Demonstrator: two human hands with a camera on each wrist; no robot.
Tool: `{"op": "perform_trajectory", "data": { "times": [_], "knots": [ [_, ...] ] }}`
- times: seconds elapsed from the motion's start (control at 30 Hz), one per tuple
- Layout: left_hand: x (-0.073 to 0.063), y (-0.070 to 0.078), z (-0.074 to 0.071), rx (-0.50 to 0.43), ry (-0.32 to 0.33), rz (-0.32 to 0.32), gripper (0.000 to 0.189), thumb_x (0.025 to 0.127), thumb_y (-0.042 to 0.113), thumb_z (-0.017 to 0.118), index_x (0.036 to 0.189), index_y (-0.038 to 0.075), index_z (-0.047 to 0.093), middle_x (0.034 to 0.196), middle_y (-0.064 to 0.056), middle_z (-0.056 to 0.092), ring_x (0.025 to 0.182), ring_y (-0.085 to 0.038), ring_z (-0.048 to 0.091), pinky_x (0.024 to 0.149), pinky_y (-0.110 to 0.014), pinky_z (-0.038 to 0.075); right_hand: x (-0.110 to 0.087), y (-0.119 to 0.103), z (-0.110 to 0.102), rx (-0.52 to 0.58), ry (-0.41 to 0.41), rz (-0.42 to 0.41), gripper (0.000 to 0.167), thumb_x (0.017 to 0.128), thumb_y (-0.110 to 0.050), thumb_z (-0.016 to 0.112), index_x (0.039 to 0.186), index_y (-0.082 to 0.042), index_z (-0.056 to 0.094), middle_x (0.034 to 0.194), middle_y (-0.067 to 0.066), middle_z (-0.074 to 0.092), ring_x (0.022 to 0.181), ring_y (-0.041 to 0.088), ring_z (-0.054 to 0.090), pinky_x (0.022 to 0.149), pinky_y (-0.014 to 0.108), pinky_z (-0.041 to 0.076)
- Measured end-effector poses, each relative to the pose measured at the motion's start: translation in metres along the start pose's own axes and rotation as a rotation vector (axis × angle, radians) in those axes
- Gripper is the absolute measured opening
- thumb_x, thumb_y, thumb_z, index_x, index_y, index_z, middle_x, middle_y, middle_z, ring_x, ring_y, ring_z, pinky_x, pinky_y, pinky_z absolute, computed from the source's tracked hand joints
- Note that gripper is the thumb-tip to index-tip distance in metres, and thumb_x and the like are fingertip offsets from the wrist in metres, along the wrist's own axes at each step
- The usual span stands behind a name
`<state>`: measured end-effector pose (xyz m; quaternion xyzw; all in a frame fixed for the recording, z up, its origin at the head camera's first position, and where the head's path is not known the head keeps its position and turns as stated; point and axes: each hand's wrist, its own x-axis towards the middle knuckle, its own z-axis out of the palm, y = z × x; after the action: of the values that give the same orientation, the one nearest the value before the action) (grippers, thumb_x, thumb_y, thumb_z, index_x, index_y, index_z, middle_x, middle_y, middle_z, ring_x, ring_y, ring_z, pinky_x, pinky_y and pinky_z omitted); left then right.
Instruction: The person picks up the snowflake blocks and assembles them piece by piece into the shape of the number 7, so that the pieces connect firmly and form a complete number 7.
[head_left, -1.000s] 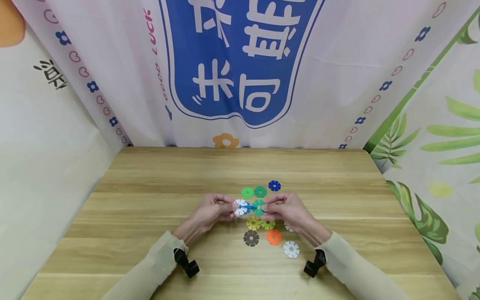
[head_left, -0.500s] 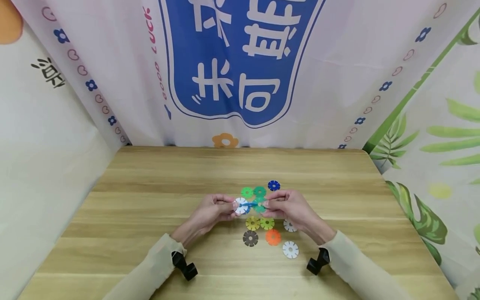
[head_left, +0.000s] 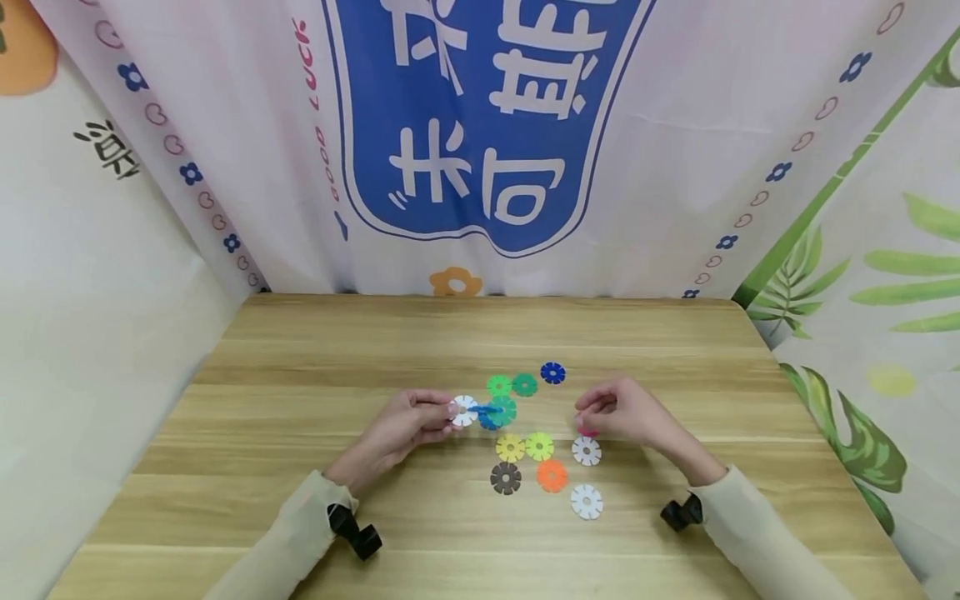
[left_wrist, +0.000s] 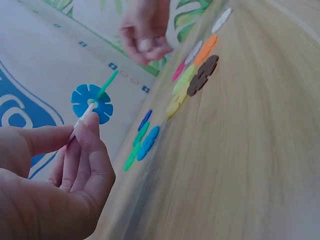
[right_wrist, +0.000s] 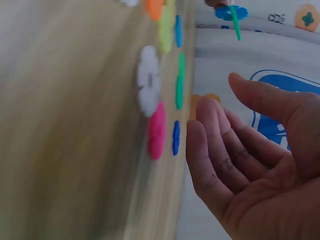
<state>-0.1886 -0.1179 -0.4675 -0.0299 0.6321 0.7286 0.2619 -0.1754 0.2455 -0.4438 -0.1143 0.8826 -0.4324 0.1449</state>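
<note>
My left hand [head_left: 401, 427] pinches the edge of a white slotted disc [head_left: 468, 419] between thumb and fingers, above the table. Joined to it are a blue slotted disc [left_wrist: 81, 96], which shows edge-on in the head view, and a green slotted disc [head_left: 503, 402] at the far end. My right hand [head_left: 626, 412] is off to the right, its thumb apart from its loosely bent fingers and nothing between them. Below its fingertips lies a pink disc [right_wrist: 157, 135], partly hidden by that hand in the head view. A white disc [head_left: 581, 456] lies beside the pink one.
More slotted discs lie flat on the wooden table [head_left: 337, 350]: light green [head_left: 492, 389], dark green [head_left: 531, 388], dark blue [head_left: 559, 376], blue [left_wrist: 148, 143], yellow [head_left: 504, 451], yellow-green [head_left: 546, 450], brown [head_left: 498, 482], orange [head_left: 558, 480] and white [head_left: 580, 506].
My right hand has let go of the green disc and moved right, over the pink one. My left hand has drawn slightly left with the joined discs.
</note>
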Motion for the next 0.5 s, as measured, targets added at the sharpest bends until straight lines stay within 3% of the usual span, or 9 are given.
{"op": "perform_trajectory", "data": {
  "times": [0.13, 0.3, 0.5],
  "knots": [
    [-0.001, 0.003, -0.004, -0.007, 0.005, 0.002, 0.029, 0.098, 0.003, 0.07, 0.124, -0.008, 0.061, 0.096, -0.007, 0.076, 0.083, -0.016, 0.078, 0.077, -0.024, 0.068, -0.007, 0.007, -0.002, -0.135, 0.007, -0.032, 0.019, 0.087, -0.016, 0.085, 0.101, -0.005, 0.077, 0.089, 0.002, 0.075, 0.08, 0.013, 0.067, 0.068, 0.021, 0.061],
    [-0.001, 0.003, -0.004, -0.012, -0.02, 0.0, 0.025, 0.098, 0.003, 0.071, 0.119, -0.006, 0.064, 0.097, -0.008, 0.076, 0.083, -0.017, 0.078, 0.076, -0.023, 0.067, -0.007, 0.013, -0.001, -0.23, 0.083, 0.012, 0.029, 0.085, -0.013, 0.086, 0.109, -0.002, 0.074, 0.089, 0.002, 0.072, 0.079, 0.013, 0.064, 0.068, 0.02, 0.058],
    [0.0, -0.002, -0.002, -0.027, -0.034, -0.015, 0.021, 0.097, 0.003, 0.071, 0.116, -0.004, 0.065, 0.097, -0.008, 0.076, 0.084, -0.018, 0.078, 0.074, -0.022, 0.066, 0.0, 0.017, 0.003, -0.257, 0.02, 0.001, 0.03, 0.085, -0.014, 0.087, 0.11, -0.004, 0.075, 0.087, 0.002, 0.067, 0.077, 0.014, 0.059, 0.066, 0.022, 0.054]
  ]
}}
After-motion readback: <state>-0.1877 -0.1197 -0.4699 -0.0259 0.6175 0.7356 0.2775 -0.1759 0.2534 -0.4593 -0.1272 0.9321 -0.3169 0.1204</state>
